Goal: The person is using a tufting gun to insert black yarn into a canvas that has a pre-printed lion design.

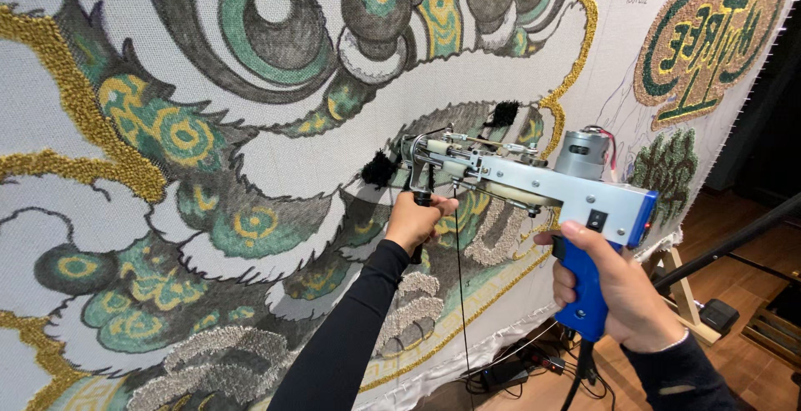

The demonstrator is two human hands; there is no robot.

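Tufting in hand: left hand grips the front handle, right hand clenches the blue-and-white tufting gun against stretched white cloth; next calls for steady pressure.

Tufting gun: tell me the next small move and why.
Probably guide the tufting gun a little further along the dark outline. Its tip meets the stretched cloth at a black tuft, the left hand grips the front handle, and the right hand holds the blue grip. Nearby cloth looks unfilled.

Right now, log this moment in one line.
left hand: grips front handle | right hand: holds blue grip | tufting gun: tip against cloth | black yarn tuft
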